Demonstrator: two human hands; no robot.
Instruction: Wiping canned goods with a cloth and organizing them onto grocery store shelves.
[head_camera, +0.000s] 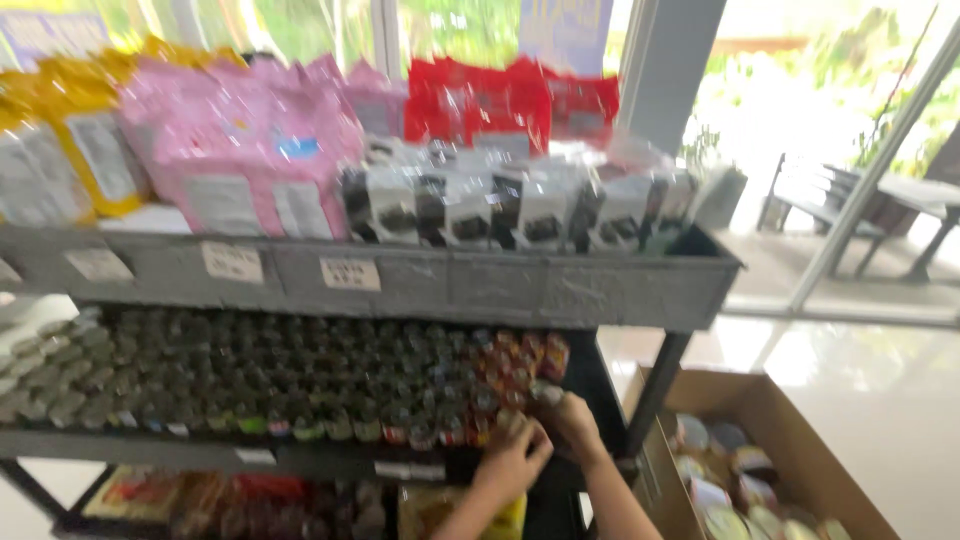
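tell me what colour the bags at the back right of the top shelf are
Red bags, seen in the head view, behind the black-and-white packets.

The middle shelf (300, 455) is packed with small jars (250, 385) almost edge to edge; the only gap lies at its right front corner, where both hands (540, 440) crowd in. The grey top tray (450, 285) overhangs low above. Right of the shelf, an open cardboard box (790, 430) blocks the floor.

Jars (300, 390) blurred, labels unreadable.
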